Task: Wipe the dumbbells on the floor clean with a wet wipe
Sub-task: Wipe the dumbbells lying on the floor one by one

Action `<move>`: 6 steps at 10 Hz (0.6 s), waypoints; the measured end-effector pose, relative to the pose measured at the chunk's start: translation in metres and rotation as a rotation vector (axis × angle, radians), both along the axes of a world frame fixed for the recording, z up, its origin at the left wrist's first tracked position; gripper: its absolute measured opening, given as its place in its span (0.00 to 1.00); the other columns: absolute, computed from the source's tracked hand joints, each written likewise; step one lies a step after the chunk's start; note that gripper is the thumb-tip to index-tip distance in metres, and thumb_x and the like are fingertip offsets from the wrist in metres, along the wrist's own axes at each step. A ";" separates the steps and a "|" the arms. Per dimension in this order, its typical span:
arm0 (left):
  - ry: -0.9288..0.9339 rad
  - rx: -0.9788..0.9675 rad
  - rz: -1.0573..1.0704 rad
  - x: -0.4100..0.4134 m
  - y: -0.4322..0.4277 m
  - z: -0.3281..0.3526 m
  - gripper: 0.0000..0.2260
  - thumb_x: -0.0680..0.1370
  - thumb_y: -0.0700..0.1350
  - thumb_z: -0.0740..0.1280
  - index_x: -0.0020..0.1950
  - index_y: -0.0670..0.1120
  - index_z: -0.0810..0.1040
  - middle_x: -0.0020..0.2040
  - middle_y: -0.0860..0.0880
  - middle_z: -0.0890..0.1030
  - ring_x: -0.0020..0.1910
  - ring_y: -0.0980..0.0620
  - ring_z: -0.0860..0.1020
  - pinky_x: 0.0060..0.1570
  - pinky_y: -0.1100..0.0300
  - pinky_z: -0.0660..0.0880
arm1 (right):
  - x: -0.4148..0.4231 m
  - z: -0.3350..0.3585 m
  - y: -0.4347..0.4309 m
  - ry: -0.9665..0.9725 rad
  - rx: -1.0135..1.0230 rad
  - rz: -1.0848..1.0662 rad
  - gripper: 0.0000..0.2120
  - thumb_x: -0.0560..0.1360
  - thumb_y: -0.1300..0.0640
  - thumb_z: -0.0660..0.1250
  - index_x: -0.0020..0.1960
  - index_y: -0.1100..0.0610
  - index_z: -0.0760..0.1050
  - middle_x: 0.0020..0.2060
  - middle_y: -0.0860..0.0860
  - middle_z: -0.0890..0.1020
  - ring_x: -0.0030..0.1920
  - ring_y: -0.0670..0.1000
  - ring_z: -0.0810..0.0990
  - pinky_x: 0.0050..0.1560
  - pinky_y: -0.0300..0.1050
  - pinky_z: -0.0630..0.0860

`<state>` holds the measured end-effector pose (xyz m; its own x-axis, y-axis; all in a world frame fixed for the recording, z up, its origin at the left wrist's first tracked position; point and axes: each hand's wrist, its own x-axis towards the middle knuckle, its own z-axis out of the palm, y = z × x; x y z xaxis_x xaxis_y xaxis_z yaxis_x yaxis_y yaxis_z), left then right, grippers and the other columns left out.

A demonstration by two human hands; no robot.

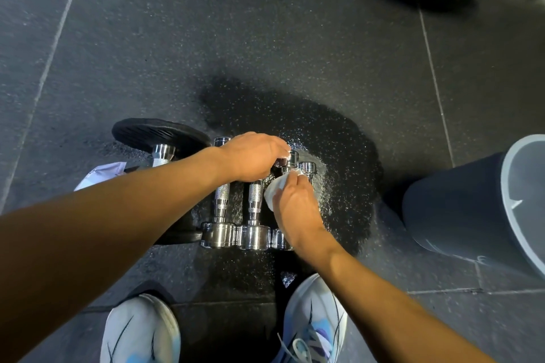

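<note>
Chrome dumbbells [253, 215] are laid side by side at the centre of the frame, on a dark wet patch [339, 156] of the speckled rubber floor [206, 38]. A white wet wipe [277, 187] is pinched in the right hand [298, 209] and pressed against the handle of the rightmost dumbbell. The left hand [250, 156] is curled over the far ends of the dumbbells, gripping one of them. The two hands are close together, almost touching. A larger dumbbell with black plates [156, 132] is seen just left of the row, and a white packet [100, 175] lies beside it, partly hidden by the left forearm. A grey bucket [460, 206] stands at the right edge. Two white sneakers [312, 321] are seen along the bottom.
</note>
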<state>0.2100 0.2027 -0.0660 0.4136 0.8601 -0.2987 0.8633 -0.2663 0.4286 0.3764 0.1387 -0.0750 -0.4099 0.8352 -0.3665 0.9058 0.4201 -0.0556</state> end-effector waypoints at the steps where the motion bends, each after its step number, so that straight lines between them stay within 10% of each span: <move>1: -0.042 0.000 0.024 -0.004 -0.002 -0.005 0.26 0.73 0.30 0.62 0.69 0.48 0.78 0.71 0.53 0.76 0.65 0.47 0.79 0.64 0.48 0.75 | 0.010 -0.020 -0.011 -0.030 0.126 0.231 0.30 0.76 0.72 0.40 0.77 0.75 0.48 0.73 0.69 0.64 0.69 0.66 0.65 0.73 0.57 0.64; 2: -0.070 -0.019 0.069 -0.003 -0.003 -0.010 0.26 0.74 0.30 0.62 0.69 0.49 0.78 0.72 0.53 0.75 0.66 0.48 0.78 0.66 0.48 0.75 | 0.009 -0.013 -0.007 0.025 0.090 0.224 0.34 0.73 0.71 0.37 0.79 0.68 0.55 0.74 0.66 0.64 0.70 0.65 0.64 0.74 0.57 0.64; 3: -0.149 -0.052 0.161 0.000 -0.001 -0.016 0.20 0.76 0.32 0.61 0.61 0.49 0.81 0.65 0.51 0.79 0.60 0.47 0.80 0.62 0.46 0.77 | 0.009 -0.015 -0.002 0.188 0.013 0.040 0.20 0.81 0.64 0.56 0.72 0.59 0.67 0.67 0.60 0.70 0.64 0.61 0.73 0.63 0.53 0.74; 6: -0.132 0.036 0.248 -0.006 -0.005 -0.011 0.10 0.79 0.41 0.64 0.59 0.44 0.79 0.61 0.49 0.76 0.58 0.49 0.76 0.60 0.52 0.76 | 0.012 -0.010 -0.009 0.317 -0.049 -0.199 0.22 0.83 0.61 0.60 0.75 0.63 0.62 0.67 0.63 0.74 0.63 0.59 0.77 0.59 0.50 0.75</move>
<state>0.2040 0.1973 -0.0769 0.2223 0.9490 -0.2234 0.8414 -0.0710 0.5357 0.3886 0.1297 -0.0846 -0.3406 0.8947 -0.2891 0.9041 0.2272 -0.3619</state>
